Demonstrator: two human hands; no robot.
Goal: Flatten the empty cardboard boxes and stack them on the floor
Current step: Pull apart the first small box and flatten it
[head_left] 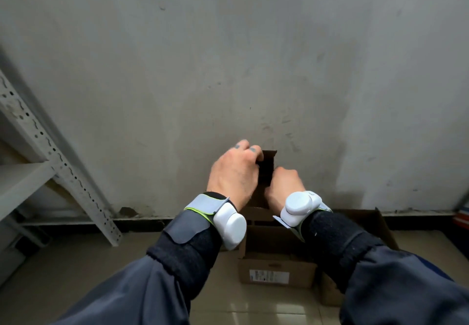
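**Both hands grip a small box held up before the wall**

The small cardboard box (266,170) is raised in the air just below the middle of the view, in front of the grey wall (253,58). It looks dark and narrow. Only a strip of it shows between the two hands, so whether it is already partly folded is hard to tell.

The left hand (236,172) is at the box's 9 o'clock side. Its fingers (250,148) curl over the upper left edge, knuckles toward the camera, and the tips are hidden behind the cardboard. The right hand (285,185) sits at the box's 4 o'clock, lower than the left. Its fingers are bunched tight against the lower right edge, apparently pinching it. The box's top corner stands clear above both hands at 12 o'clock.

Each wrist wears a strap with a white device, the left one (229,225) and the right one (299,205), over dark sleeves.

At 6 o'clock from the hands, an open carton (276,271) stands on the tiled floor (76,269), with a white label (269,275) on its near face. More brown cardboard (375,225) rises behind the right forearm at 4 o'clock, against the foot of the wall. A white perforated metal rack (58,162) stands at 9 o'clock, by the view's left edge.
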